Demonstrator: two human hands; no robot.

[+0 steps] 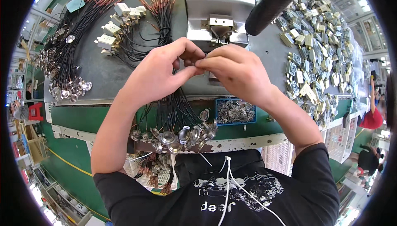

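Note:
My left hand [163, 70] and my right hand [240, 71] meet over the middle of the bench, fingertips pinched together. Whatever lies between the fingers is too small and covered to make out. Just beyond them stands a silver metal fixture [219, 3], with a cream block [221, 20] seated in its front. Beside my left forearm, a bundle of black wires with copper-coloured ends [164, 29] runs across the bench. Its round metal caps [184, 135] hang at the near edge. A blue tray of small metal parts [235, 112] sits below my right hand.
Cream blocks on black wires [111, 29] lie left of the bundle. Another wire bundle [78, 27] with round caps is at far left. A large heap of cream and metal blocks [314, 52] covers the right side. A thick dark bar [273, 5] slants overhead at upper right.

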